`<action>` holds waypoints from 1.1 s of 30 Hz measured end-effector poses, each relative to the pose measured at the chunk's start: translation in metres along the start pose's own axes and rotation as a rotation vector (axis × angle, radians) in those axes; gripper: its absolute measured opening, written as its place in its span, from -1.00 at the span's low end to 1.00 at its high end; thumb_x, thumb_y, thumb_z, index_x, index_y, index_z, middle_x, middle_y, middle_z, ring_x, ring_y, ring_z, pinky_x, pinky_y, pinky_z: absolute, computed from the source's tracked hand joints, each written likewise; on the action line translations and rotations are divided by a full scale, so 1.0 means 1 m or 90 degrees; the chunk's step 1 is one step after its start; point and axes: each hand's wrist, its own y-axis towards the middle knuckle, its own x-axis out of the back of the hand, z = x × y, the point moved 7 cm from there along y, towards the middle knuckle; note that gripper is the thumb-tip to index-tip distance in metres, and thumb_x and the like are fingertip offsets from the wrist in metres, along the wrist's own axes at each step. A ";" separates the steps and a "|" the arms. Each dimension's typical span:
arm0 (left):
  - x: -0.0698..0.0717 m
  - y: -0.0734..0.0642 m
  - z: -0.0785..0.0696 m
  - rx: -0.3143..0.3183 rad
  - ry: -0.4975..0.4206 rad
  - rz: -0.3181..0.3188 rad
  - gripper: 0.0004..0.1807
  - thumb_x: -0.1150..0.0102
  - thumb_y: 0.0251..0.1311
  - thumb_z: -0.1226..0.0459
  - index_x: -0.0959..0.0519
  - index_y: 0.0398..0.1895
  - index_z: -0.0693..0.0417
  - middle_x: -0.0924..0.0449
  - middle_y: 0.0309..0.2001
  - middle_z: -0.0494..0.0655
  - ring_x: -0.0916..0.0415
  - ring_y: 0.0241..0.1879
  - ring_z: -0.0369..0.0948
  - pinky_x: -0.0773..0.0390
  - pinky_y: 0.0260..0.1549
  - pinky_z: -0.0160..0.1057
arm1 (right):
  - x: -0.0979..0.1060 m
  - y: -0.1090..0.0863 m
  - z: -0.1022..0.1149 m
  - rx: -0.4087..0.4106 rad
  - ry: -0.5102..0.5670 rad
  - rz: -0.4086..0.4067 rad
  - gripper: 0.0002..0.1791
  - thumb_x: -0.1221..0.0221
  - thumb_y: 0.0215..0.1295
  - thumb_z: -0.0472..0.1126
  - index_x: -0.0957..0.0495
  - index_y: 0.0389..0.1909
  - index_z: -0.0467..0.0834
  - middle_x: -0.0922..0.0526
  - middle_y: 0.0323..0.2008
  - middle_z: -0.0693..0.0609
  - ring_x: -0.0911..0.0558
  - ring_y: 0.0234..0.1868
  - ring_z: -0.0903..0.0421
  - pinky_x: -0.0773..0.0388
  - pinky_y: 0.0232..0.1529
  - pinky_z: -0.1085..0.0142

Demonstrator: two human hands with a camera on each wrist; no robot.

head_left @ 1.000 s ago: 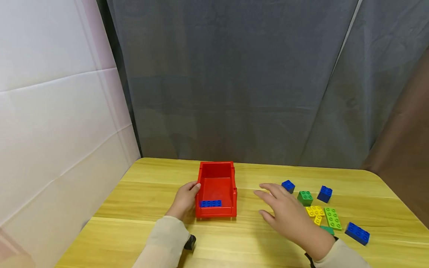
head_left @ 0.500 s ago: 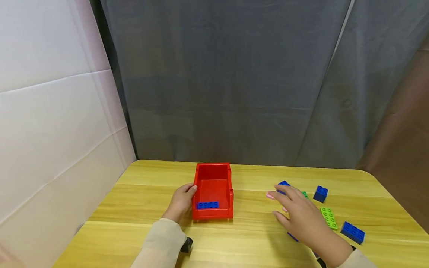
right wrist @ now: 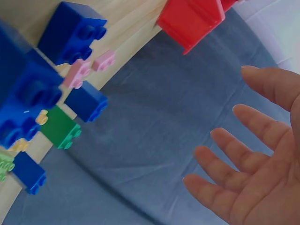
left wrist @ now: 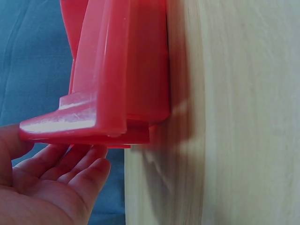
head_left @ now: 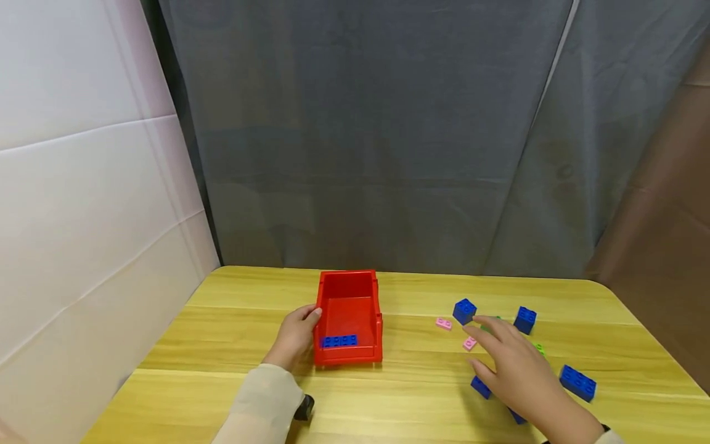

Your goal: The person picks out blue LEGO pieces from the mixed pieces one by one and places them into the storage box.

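A red bin stands on the wooden table, with a flat blue brick inside near its front wall. My left hand rests against the bin's left wall, thumb at the rim. In the left wrist view its fingers lie straight beside the bin. My right hand hovers open and spread over loose bricks, holding nothing. Nearest to its fingertips are a blue cube and a small pink piece. The right wrist view shows the open hand and a blue cube.
Around the right hand lie another pink piece, a second blue cube, a long blue brick, a blue brick by the thumb and a green brick. A grey curtain hangs behind the table; a white panel stands left.
My right hand has moved right and toward me, away from the bin and over the bricks, uncovering two pink pieces. The left hand stays at the bin.
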 end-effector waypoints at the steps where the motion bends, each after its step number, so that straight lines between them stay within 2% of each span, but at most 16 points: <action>1: 0.000 0.000 0.000 -0.002 0.003 -0.001 -0.52 0.17 0.49 0.21 -0.32 0.33 0.31 -0.40 0.23 0.29 -0.38 0.18 0.17 -0.39 0.19 0.14 | -0.001 -0.002 -0.001 -0.001 -0.001 0.001 -0.41 -0.45 0.01 -0.14 -0.57 0.13 -0.08 -0.50 0.16 -0.12 -0.49 0.16 -0.19 -0.50 0.04 -0.16; 6: 0.003 0.000 -0.001 -0.008 0.010 -0.002 -0.52 0.18 0.49 0.21 -0.32 0.33 0.33 -0.40 0.23 0.31 -0.39 0.18 0.18 -0.39 0.19 0.14 | -0.006 -0.008 -0.007 -0.019 -0.007 0.022 -0.44 -0.44 0.01 -0.12 -0.59 0.10 -0.05 -0.50 0.17 -0.11 -0.48 0.16 -0.20 -0.52 0.02 -0.15; 21: 0.003 0.000 -0.003 -0.001 -0.007 0.007 -0.51 0.19 0.50 0.20 -0.30 0.33 0.34 -0.42 0.20 0.30 -0.41 0.15 0.15 -0.39 0.20 0.13 | -0.032 -0.019 -0.022 -0.091 0.000 0.171 -0.43 -0.42 0.04 -0.04 -0.58 0.11 -0.11 -0.49 0.19 -0.14 -0.46 0.20 -0.19 -0.48 0.08 -0.15; 29: 0.001 0.002 -0.003 -0.004 0.002 0.010 -0.52 0.20 0.50 0.21 -0.29 0.34 0.35 -0.41 0.21 0.31 -0.39 0.16 0.15 -0.37 0.21 0.13 | -0.047 -0.023 -0.029 -0.107 0.007 0.203 -0.44 -0.43 0.03 -0.06 -0.59 0.09 -0.12 -0.54 0.13 -0.10 -0.50 0.17 -0.16 -0.47 0.10 -0.13; 33: 0.001 0.001 0.000 0.000 0.007 0.011 -0.51 0.20 0.50 0.21 -0.29 0.34 0.34 -0.39 0.23 0.32 -0.36 0.19 0.17 -0.36 0.21 0.15 | -0.053 -0.025 -0.031 -0.103 0.011 0.202 -0.47 -0.44 0.01 -0.09 -0.61 0.05 -0.14 -0.57 0.09 -0.08 -0.52 0.14 -0.15 -0.49 0.08 -0.10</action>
